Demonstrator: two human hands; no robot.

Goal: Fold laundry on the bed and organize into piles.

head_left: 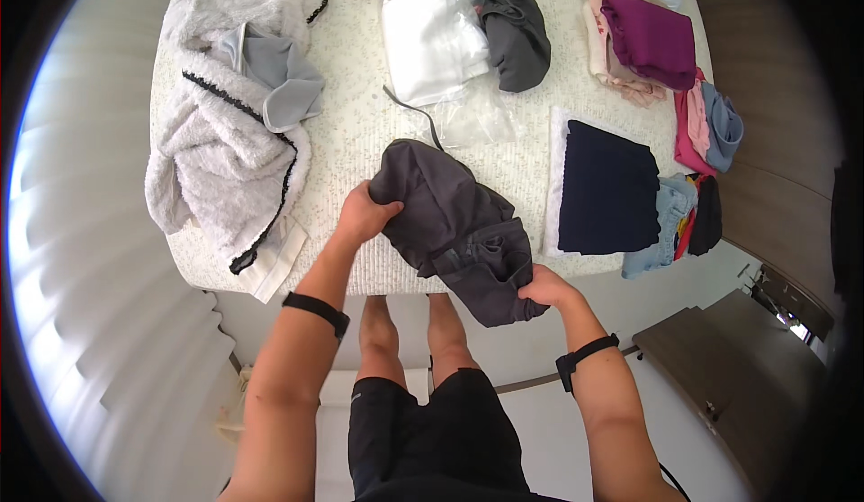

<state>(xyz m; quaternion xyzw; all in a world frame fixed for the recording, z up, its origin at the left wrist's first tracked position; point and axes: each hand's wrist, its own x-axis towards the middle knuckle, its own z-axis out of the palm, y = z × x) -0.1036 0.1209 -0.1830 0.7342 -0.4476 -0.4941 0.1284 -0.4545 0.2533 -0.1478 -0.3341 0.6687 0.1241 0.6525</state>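
Note:
A dark grey drawstring garment (445, 205) is stretched between my two hands at the bed's near edge. My left hand (367, 216) is closed on its left side, with the thumb on top of the cloth. At its lower right end my right hand (544, 289) grips the edge, and this end hangs past the bed's edge. A tied cord shows in the gathered part near my right hand. Beyond the garment a thin dark strap (412, 108) curves over the bedspread; whether it joins the garment I cannot tell.
The bed (355, 97) has a patterned cover. At left lies a rumpled white fleecy garment (229, 155) with a grey cloth (286, 79). Farther back are a white bundle in clear plastic (432, 43) and dark grey clothing (517, 43). Folded navy (610, 191) and purple cloth (648, 41) lie right.

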